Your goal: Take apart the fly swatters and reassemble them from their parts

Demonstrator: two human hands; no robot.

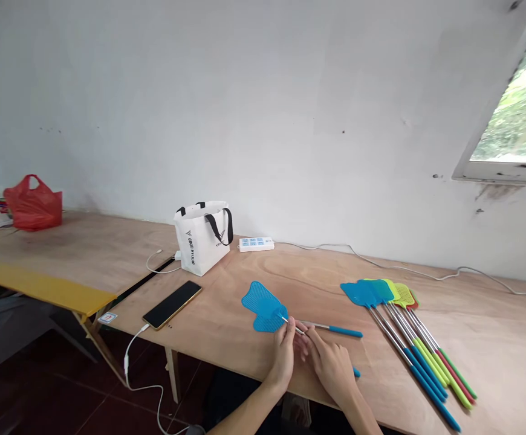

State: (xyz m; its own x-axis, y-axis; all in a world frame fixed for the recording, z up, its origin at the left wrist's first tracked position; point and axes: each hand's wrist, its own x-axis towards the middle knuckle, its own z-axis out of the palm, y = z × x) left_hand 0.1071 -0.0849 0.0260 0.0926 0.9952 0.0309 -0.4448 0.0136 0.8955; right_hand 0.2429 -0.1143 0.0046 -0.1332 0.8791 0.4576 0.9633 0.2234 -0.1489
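Observation:
Near the table's front edge, my left hand is closed around the thin metal shaft of a blue fly swatter, just below its head. My right hand grips the same shaft a little further down, its fingers bent. The blue handle end of this swatter shows past my right hand, and its middle is hidden by my fingers. Beneath it, a second blue fly swatter lies on the table, partly covered by the held one and by my hands.
To the right lies a fanned pile of several fly swatters in blue, yellow-green, red and green. A black phone on a white cable, a white bag and a power strip are on the left and back. A red bag stands far left.

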